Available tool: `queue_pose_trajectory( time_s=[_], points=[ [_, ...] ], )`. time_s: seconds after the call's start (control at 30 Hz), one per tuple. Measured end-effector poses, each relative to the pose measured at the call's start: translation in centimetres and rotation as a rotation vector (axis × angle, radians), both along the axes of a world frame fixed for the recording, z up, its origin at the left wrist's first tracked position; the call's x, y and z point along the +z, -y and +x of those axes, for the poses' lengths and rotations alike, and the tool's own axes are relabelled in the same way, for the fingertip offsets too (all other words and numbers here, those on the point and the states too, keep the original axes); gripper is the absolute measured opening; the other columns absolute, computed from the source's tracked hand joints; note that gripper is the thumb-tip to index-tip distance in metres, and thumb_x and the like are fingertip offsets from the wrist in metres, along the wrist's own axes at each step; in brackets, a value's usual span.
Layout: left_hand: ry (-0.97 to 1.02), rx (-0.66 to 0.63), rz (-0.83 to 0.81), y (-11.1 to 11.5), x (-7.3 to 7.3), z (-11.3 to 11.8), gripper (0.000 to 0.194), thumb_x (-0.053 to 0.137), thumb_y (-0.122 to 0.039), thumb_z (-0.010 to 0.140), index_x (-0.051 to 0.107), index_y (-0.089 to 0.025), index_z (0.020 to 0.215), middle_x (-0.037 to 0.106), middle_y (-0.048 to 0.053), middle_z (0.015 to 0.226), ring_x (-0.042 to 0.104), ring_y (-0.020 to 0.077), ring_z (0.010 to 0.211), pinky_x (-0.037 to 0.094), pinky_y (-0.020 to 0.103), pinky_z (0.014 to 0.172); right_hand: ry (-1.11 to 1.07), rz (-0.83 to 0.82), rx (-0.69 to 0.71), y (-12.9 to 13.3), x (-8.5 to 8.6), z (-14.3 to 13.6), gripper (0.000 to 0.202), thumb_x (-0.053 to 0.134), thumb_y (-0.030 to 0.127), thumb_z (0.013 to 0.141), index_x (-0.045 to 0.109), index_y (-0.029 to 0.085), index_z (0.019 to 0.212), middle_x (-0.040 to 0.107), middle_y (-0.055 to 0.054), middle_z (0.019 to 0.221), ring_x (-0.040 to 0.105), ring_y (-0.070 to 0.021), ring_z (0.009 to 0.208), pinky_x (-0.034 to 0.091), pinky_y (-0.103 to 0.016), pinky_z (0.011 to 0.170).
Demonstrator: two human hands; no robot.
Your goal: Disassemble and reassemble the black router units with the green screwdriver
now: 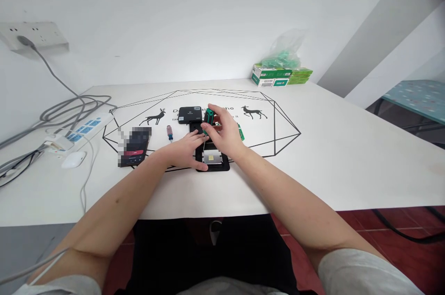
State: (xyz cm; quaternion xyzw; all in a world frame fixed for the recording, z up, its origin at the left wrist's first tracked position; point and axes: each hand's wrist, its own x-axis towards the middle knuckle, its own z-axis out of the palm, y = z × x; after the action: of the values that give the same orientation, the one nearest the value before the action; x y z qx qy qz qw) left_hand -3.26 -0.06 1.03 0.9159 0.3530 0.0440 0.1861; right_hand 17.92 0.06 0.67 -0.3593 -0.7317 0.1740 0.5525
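A black electronic device casing (225, 166) lies on the table with a silver metal plate (212, 157) inside it. My left hand (184, 150) grips its left side, the thumb at the near edge and the fingers stretched toward the far end. Upright in my right hand (224, 132) is a screwdriver (209, 116) with a green and black handle; its thin shaft points down at the casing beside the plate. Whether the tip sits in a screw is too small to tell. Part of a green circuit board (241, 132) shows behind my right hand.
A black square box (190, 114) lies beyond my hands. Leftward are a second screwdriver (169, 133), a blurred phone (135, 146), a white earbud case (74, 159) and a power strip (85, 128) with tangled cables. Green-and-white boxes (271, 75) stand by the wall.
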Motion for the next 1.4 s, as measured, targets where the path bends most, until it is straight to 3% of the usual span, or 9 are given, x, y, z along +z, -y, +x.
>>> queue_pose_trajectory(
  time_s=[0.1,0.4,0.57,0.73,0.87,1.03,1.13,1.2,1.4],
  points=[
    [-0.01,0.013,-0.086,-0.1,0.3,0.1,0.112,0.082,-0.07,0.085,0.034,-0.026,0.175,0.035,0.013,0.181,0.013,0.0394,0.173,0.029,0.054,0.135,0.013,-0.001,0.017,0.0,0.0,-0.1,0.047,0.067,0.04,0.102,0.059,0.033,0.147,0.071,-0.011,0.132,0.069,-0.0281,0.106,0.068,-0.058,0.099],
    [0.06,-0.049,-0.021,-0.8,-0.4,0.1,0.101,0.089,-0.068,0.081,0.051,-0.029,0.166,0.052,0.015,0.167,0.024,0.0416,0.168,0.024,0.057,0.137,0.006,0.001,0.022,0.1,0.0,-0.3,0.048,0.068,0.039,0.1,0.058,0.031,0.146,0.071,-0.011,0.132,0.069,-0.0272,0.103,0.066,-0.06,0.103],
    [0.076,-0.027,0.008,-0.8,-0.5,0.2,0.073,0.095,-0.068,0.074,0.075,-0.028,0.131,0.055,0.014,0.161,0.032,0.0445,0.162,0.032,0.058,0.132,0.013,-0.009,0.038,0.3,0.1,-0.2,0.048,0.069,0.038,0.1,0.059,0.032,0.146,0.071,-0.011,0.132,0.069,-0.0282,0.105,0.066,-0.059,0.102],
    [0.081,-0.009,0.006,-0.4,0.0,0.5,0.056,0.095,-0.068,0.072,0.074,-0.024,0.099,0.064,0.013,0.143,0.051,0.0421,0.145,0.047,0.051,0.119,-0.002,0.022,0.025,0.4,0.1,-0.1,0.047,0.069,0.039,0.1,0.059,0.034,0.146,0.07,-0.01,0.134,0.069,-0.0277,0.105,0.067,-0.059,0.102],
    [0.057,0.0,-0.008,-0.3,0.1,0.8,0.056,0.091,-0.069,0.075,0.074,-0.024,0.105,0.068,0.013,0.134,0.054,0.0429,0.139,0.047,0.054,0.116,0.004,0.026,0.05,0.4,0.0,-0.2,0.047,0.068,0.038,0.1,0.059,0.034,0.146,0.07,-0.01,0.131,0.069,-0.0282,0.106,0.067,-0.06,0.101],
    [0.055,-0.011,0.007,-0.2,0.1,0.8,0.068,0.091,-0.068,0.075,0.074,-0.023,0.123,0.057,0.015,0.161,0.047,0.0446,0.151,0.041,0.054,0.124,-0.003,-0.007,0.079,0.5,0.1,-0.2,0.047,0.069,0.04,0.099,0.06,0.033,0.145,0.07,-0.011,0.132,0.068,-0.0281,0.107,0.068,-0.055,0.094],
    [0.05,0.019,-0.005,0.0,0.1,0.7,0.101,0.088,-0.068,0.079,0.051,-0.025,0.162,0.04,0.015,0.177,0.035,0.0449,0.163,0.031,0.056,0.131,-0.068,-0.042,0.147,0.4,0.4,-0.2,0.045,0.076,0.043,0.094,0.063,0.033,0.136,0.069,-0.009,0.132,0.067,-0.0268,0.11,0.066,-0.05,0.091],
    [0.048,0.019,-0.011,-0.1,-0.1,0.6,0.114,0.085,-0.071,0.081,0.036,-0.025,0.173,0.032,0.016,0.182,0.026,0.0457,0.168,0.026,0.059,0.134,-0.144,-0.07,0.17,0.3,0.7,-0.4,0.041,0.081,0.047,0.09,0.066,0.032,0.125,0.069,-0.008,0.129,0.067,-0.026,0.113,0.065,-0.046,0.091],
    [0.034,-0.04,0.016,-1.0,-0.9,0.6,0.113,0.084,-0.073,0.082,0.04,-0.024,0.173,0.04,0.019,0.178,0.015,0.0479,0.171,0.018,0.064,0.136,-0.279,-0.237,0.307,0.3,1.7,-0.7,0.04,0.081,0.059,0.09,0.069,0.029,0.113,0.073,-0.006,0.118,0.071,-0.0213,0.1,0.065,-0.036,0.074]
  ],
)
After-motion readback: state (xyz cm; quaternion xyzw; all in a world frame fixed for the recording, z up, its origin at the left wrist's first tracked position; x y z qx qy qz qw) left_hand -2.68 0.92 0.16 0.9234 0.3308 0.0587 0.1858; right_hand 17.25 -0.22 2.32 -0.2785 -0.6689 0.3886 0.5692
